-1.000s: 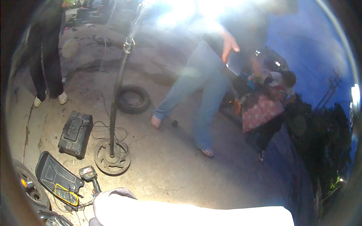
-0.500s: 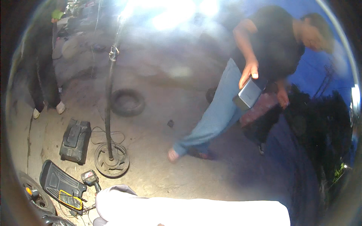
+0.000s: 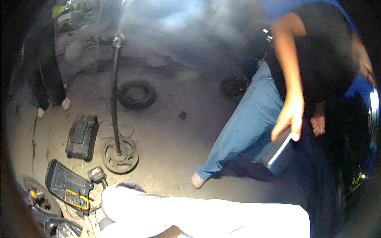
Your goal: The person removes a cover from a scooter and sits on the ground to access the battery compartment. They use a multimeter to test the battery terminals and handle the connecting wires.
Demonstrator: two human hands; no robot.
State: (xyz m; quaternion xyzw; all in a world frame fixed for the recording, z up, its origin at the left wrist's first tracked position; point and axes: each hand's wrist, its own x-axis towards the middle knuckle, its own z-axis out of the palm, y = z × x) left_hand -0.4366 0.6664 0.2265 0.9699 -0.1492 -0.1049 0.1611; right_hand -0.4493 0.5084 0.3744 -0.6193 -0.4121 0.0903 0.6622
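Observation:
A small strip of skin, apparently my left hand (image 3: 85, 233), shows at the lower edge beside the black plastic parts. Its fingers are too cut off to read. Another patch of skin, probably my right hand (image 3: 174, 232), peeks in at the bottom over my brightly lit pale trousers (image 3: 222, 216); what it holds, if anything, is hidden. Nearest on the left lies a black plastic panel (image 3: 65, 180) with a yellow-framed multimeter (image 3: 77, 199) on it. A cordless power tool (image 3: 97, 175) rests beside the panel.
A person in blue jeans (image 3: 248, 123) leans in at right, holding a dark flat box (image 3: 278, 152). A pole rises from a wheel-rim base (image 3: 120, 158). There are a black tool case (image 3: 82, 137), a tire (image 3: 136, 94), a wheel (image 3: 41, 196) and another person's legs (image 3: 49, 79).
The person in jeans has come nearer and lowered the box, which now tilts downward. Skin at the lower left has come into view, and the patch at bottom centre shows more.

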